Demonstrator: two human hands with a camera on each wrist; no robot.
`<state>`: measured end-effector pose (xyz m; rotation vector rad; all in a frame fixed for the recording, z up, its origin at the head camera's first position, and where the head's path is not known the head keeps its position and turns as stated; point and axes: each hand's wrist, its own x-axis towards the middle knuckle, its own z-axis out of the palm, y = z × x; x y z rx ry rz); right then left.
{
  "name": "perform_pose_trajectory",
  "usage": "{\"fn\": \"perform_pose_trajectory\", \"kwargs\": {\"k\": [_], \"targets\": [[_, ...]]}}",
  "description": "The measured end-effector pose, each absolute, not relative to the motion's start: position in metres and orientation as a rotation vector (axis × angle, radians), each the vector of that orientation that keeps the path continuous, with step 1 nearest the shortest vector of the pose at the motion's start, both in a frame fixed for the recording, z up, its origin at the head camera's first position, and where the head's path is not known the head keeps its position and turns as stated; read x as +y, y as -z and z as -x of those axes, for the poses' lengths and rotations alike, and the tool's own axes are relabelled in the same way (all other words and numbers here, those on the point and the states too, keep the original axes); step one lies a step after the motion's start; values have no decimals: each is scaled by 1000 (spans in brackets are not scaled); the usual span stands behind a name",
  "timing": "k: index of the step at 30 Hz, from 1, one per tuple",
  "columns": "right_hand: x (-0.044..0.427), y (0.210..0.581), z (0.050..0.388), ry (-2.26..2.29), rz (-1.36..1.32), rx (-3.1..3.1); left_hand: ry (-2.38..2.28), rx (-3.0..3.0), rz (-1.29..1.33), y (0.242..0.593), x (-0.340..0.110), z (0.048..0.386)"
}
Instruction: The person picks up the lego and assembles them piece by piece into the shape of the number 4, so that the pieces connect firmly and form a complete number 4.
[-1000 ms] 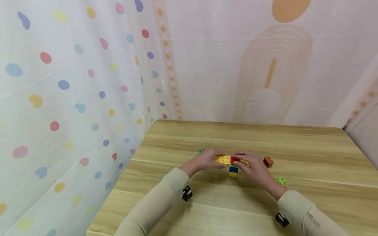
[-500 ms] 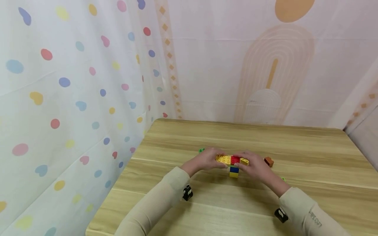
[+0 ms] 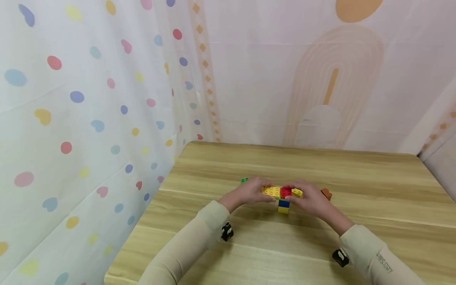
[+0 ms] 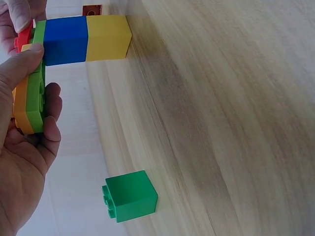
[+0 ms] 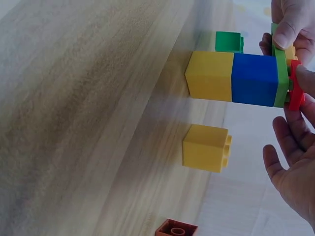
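A yellow block stands on the table with a blue block on it, topped by a light green plate that juts out to the left. On that plate lies a yellow-orange plate. My left hand pinches both plates at the overhanging end, thumb on the near side and fingers behind. My right hand pinches a red plate over the tower's end. In the right wrist view green studs show in a narrow gap under the red plate.
A separate yellow block stands right of the tower. Beyond it is a brown brick. A green block stands on the left. Black wrist cameras hang under both sleeves. Curtains border the wooden table.
My right hand has shifted slightly right, and more of the red plate shows. A lime brick by the right wrist is now hidden. The left hand keeps its grip.
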<state>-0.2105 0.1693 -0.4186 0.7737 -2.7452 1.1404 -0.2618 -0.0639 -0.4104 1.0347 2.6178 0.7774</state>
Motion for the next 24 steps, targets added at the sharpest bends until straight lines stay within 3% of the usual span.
{"fn": "perform_pose_trajectory", "kwargs": {"k": [17, 24], "targets": [[194, 419, 188, -1092, -668, -2770, -777, 2524, -1214, 413, -33, 263], [156, 415, 212, -1023, -780, -2779, -797, 2608, -1131, 412, -75, 267]]}}
